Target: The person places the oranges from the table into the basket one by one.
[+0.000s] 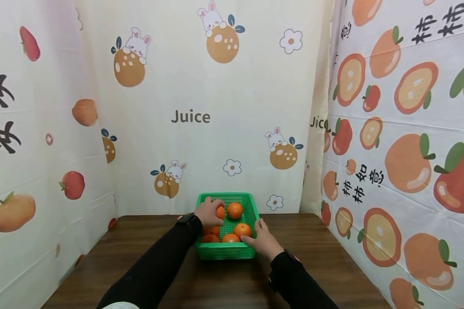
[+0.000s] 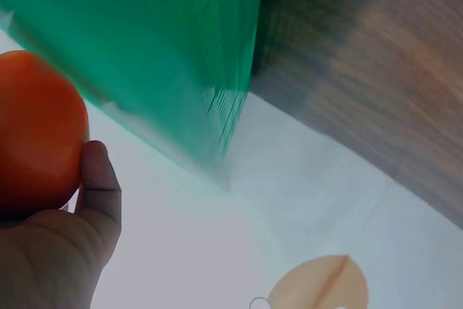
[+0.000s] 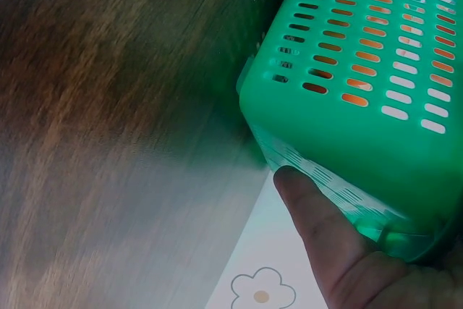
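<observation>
A green plastic basket with slotted walls stands on the wooden table, several oranges inside it. Over its left side my left hand holds an orange; the left wrist view shows a thumb pressed against that orange. My right hand grips the basket's right side near the front corner, with its thumb by the front rim. One orange lies toward the back, another near the right thumb, and more along the front wall.
The dark wooden table extends on both sides of the basket. Fruit-printed cloth hangs behind and along the right side and left side of the table.
</observation>
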The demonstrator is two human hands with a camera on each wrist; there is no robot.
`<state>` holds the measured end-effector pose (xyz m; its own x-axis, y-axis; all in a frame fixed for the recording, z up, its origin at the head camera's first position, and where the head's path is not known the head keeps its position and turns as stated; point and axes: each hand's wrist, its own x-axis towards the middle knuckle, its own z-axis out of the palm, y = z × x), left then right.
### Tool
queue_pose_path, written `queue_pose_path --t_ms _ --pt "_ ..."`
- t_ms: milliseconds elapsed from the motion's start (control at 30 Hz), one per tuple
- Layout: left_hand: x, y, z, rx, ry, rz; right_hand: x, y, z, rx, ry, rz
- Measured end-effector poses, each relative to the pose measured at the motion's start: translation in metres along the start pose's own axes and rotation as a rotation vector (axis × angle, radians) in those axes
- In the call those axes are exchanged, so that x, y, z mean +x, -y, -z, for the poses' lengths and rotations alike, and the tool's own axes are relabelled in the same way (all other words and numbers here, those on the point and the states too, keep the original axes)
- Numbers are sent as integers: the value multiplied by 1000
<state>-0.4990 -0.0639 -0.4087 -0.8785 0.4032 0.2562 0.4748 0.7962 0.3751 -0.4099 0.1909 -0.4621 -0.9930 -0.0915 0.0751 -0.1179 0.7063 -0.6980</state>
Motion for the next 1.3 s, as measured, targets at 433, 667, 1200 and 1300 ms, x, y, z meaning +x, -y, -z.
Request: queue_pose_path --t_ms 433,667,1200,1300 --pt "18 -11 15 149 49 -43 -3 -1 -5 6 7 27" --pt "23 -14 13 240 130 -92 -4 2 -3 -1 10 19" --pt "33 -12 -22 305 170 -141 -4 2 2 3 6 16" --pt "35 -14 -24 341 183 -152 -5 2 3 9 4 13"
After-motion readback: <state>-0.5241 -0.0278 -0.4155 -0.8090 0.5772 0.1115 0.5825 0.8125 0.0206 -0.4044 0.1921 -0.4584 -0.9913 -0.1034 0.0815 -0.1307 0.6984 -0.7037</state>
